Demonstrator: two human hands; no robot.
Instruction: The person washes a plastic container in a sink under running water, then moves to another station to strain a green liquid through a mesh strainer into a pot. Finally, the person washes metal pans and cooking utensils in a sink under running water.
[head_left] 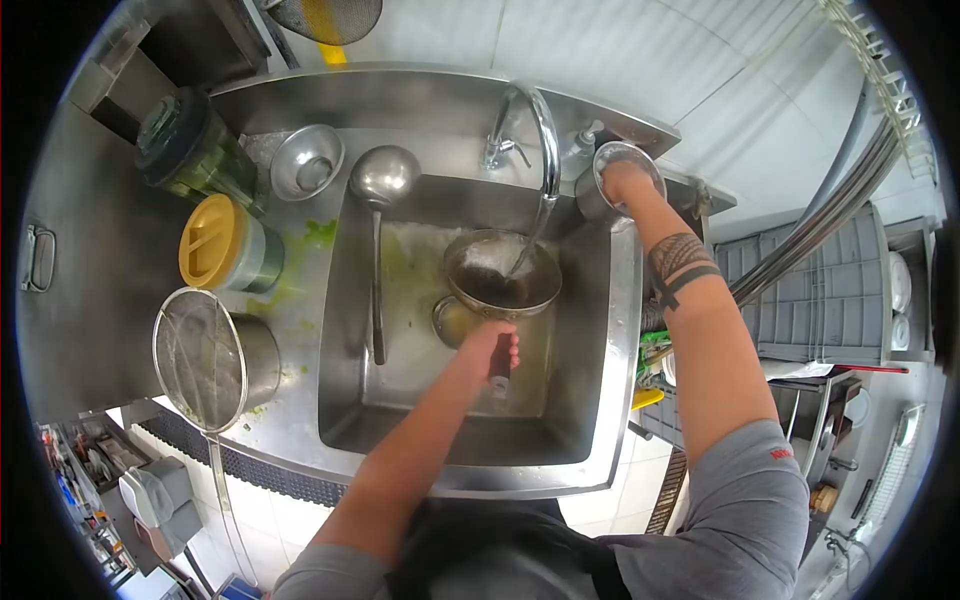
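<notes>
My left hand (488, 345) is wrapped around the handle of a frying pan (478, 272), which I hold tilted inside the steel sink (585, 330). Water from the curved faucet (548, 140) runs into the pan. Beneath the pan, a small round metal item (450, 322) partly shows on the sink floor. Up at the sink's right back corner, my right hand (628, 184) reaches down into a metal container (592, 196); its fingers are hidden inside. A long-handled ladle (385, 175) rests over the sink's left back edge, its handle hanging into the basin.
On the left counter are a metal bowl (307, 163), a blender jar (205, 150), a yellow-lidded container (215, 245) and a strainer (200, 345) over a pot (262, 360). Green residue marks the counter. A soap bottle (585, 140) stands behind the faucet; grey crates (810, 290) are at right.
</notes>
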